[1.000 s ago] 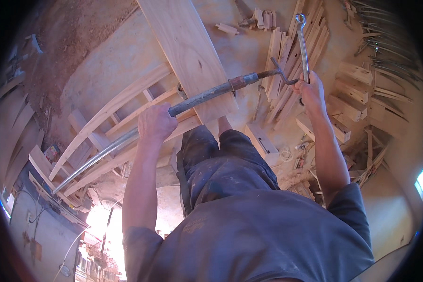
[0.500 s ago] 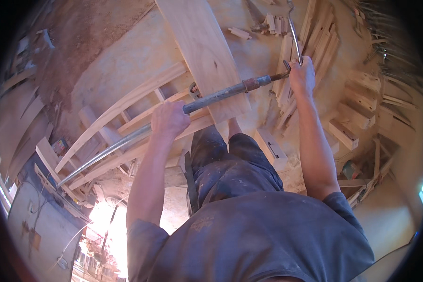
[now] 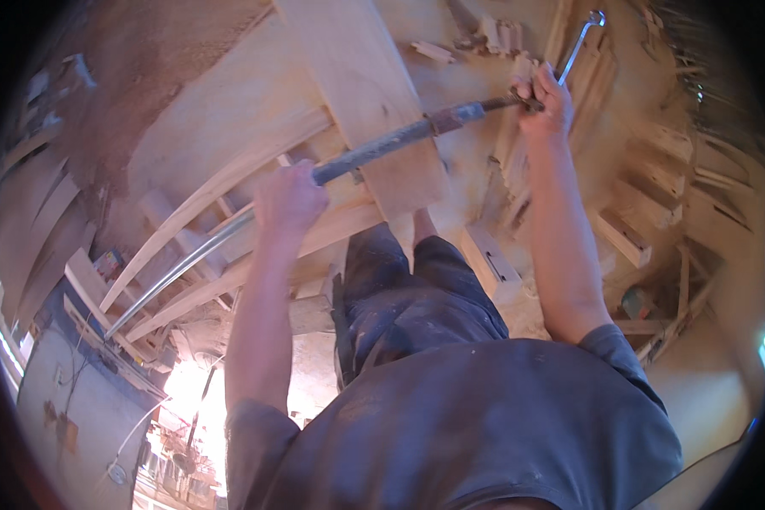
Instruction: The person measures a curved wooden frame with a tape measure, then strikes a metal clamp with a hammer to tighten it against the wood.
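Note:
A long metal pipe clamp (image 3: 381,151) slants across in front of me, its far-left end by the timber frame and its threaded end at the right. My left hand (image 3: 291,202) is wrapped around its pipe. At the threaded end, my right hand (image 3: 549,109) is closed around a shiny ring wrench (image 3: 580,49), which points up and to the right. The fingers of that hand also touch the clamp's screw end, and part of it is hidden in them. Beneath the clamp lies a wide wooden board (image 3: 355,72).
A curved timber frame (image 3: 221,183) lies to the left, beside the board. Stacked wood strips (image 3: 593,93) lie past my right hand. Mortised blocks (image 3: 625,238) are on the right, and another block (image 3: 491,259) is near my feet. A pale panel (image 3: 64,416) stands at lower left.
The wrench has swung from leaning up-left to leaning up-right. My right hand has risen a little and its fingers have shifted. My left hand and the clamp have moved slightly left.

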A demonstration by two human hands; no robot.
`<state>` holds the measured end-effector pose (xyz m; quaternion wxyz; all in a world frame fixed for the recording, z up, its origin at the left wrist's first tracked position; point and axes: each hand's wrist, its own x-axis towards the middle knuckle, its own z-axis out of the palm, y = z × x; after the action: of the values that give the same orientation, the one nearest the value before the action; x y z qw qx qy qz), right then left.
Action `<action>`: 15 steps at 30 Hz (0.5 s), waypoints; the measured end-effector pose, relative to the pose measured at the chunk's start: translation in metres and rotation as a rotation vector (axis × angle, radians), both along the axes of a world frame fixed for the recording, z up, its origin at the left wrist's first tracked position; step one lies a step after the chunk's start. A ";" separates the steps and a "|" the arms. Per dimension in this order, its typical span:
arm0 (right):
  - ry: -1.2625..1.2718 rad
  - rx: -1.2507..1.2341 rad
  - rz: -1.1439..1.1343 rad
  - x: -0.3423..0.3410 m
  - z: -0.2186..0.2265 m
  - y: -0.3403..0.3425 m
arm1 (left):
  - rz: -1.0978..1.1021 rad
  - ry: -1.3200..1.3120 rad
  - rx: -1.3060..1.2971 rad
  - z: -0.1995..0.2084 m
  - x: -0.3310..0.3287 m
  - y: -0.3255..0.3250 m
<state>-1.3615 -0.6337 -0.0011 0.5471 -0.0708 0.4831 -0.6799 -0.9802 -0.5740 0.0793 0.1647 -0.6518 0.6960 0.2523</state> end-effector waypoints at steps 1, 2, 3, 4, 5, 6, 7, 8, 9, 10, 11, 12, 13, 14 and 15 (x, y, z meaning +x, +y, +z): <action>0.030 0.019 0.030 0.011 0.002 -0.002 | -0.023 -0.018 0.006 0.000 0.011 0.005; 0.151 0.122 0.060 0.018 -0.002 -0.005 | 0.016 -0.041 0.086 0.008 0.018 0.004; 0.511 0.011 0.289 -0.028 -0.041 0.001 | -0.016 0.016 0.089 0.012 0.017 0.002; 0.989 -0.102 0.435 -0.085 -0.078 0.015 | -0.068 0.146 0.051 0.016 0.006 -0.006; 1.390 -0.248 0.475 -0.142 -0.108 0.027 | -0.077 0.223 0.103 0.003 -0.009 -0.023; 1.532 -0.271 0.501 -0.145 -0.109 0.018 | -0.139 0.136 0.148 -0.041 -0.011 -0.026; 1.587 -0.291 0.554 -0.141 -0.103 0.014 | -0.096 0.127 0.155 -0.029 -0.009 -0.022; 1.650 -0.340 0.581 -0.133 -0.102 0.005 | -0.049 0.109 0.134 -0.016 0.000 -0.015; 1.688 -0.396 0.597 -0.129 -0.097 0.000 | -0.068 0.100 0.165 0.007 0.007 -0.016; 1.748 -0.693 0.537 -0.071 -0.075 0.001 | 0.020 0.074 0.149 0.012 0.022 0.004; 1.303 -0.330 0.506 -0.083 -0.079 0.007 | 0.048 0.099 0.103 0.009 0.019 0.008; 1.014 -0.111 0.525 -0.083 -0.082 0.009 | 0.033 0.104 0.087 0.006 0.021 0.007; 0.735 0.102 0.467 -0.087 -0.083 0.009 | 0.013 0.123 0.069 0.006 0.022 0.006; 0.623 0.196 0.467 -0.079 -0.071 0.009 | 0.000 0.112 0.077 0.009 0.028 0.008; 0.539 0.295 0.456 -0.091 -0.064 0.010 | -0.022 0.129 0.081 0.010 0.023 0.009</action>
<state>-1.4521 -0.6241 -0.0646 0.5417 -0.2733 0.6743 -0.4209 -0.9572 -0.5652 0.0893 0.1485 -0.6192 0.7016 0.3200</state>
